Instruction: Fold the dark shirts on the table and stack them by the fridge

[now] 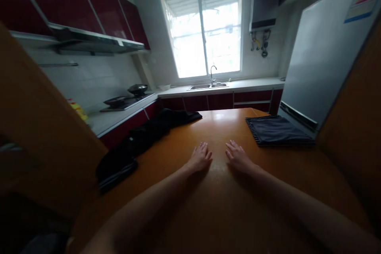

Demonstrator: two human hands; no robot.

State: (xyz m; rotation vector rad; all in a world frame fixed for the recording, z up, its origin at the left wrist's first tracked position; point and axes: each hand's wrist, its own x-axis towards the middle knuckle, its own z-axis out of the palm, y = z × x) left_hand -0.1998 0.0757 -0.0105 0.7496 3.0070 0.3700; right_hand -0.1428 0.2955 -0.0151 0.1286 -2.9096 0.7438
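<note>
Both of my hands rest palm down on a wooden table [220, 206], a short gap between them. The fingers of my left hand [201, 158] are stretched out, with nothing held. My right hand [238, 156] lies just as flat, its fingers spread and free. To the left, a black garment [149, 135] lies loosely along the table's edge; its exact kind is unclear. On the right sits a dark grey folded cloth [279, 131] with striped edges, apart from my right hand.
Beyond the table, a white counter holds a sink [208, 86] with a tap [212, 72] under a window. Pans stand on a stove [125, 105] at left, below a range hood [98, 41]. A fridge [321, 51] stands close on the right, and a water heater [263, 6] hangs on the wall.
</note>
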